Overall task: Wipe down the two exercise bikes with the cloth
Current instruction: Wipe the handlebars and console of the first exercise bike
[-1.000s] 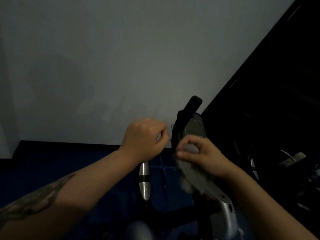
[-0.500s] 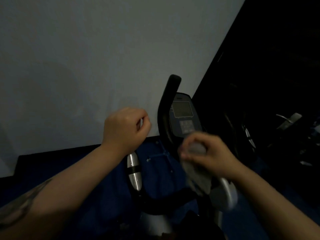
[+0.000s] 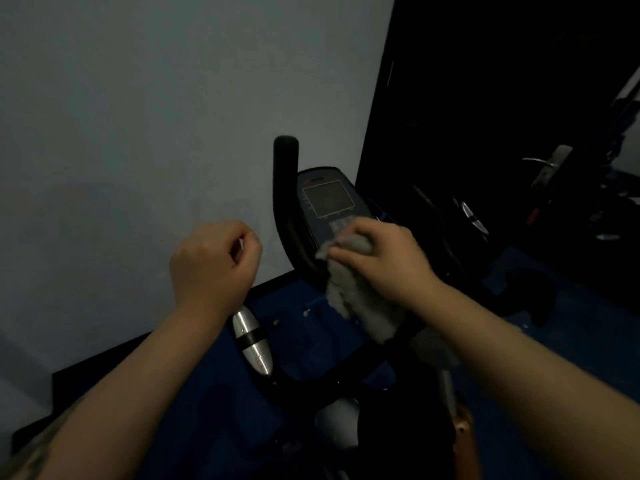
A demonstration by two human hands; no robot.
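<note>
Cloth (image 3: 353, 292) is bunched in the right hand (image 3: 384, 261), fingers clamped on it, pressed to the bike's console (image 3: 325, 199) below the screen. Left hand (image 3: 214, 261) hovers curled, holding nothing visible. Console wiping seems underway; next likely needs strokes across the screen and handlebar (image 3: 284, 188).

- Left hand (image 3: 214, 263): raised in a loose fist, back of the hand toward the camera, fingers curled in against the thumb, wrist bent a little; nothing can be seen inside it.
- Left forearm: runs up from the lower left corner, with dark markings near the elbow.
- Right hand (image 3: 382, 261): knuckles up, fingers and thumb closed in a grip on a cloth (image 3: 360, 296).
- Right forearm: comes in from the lower right.
</note>
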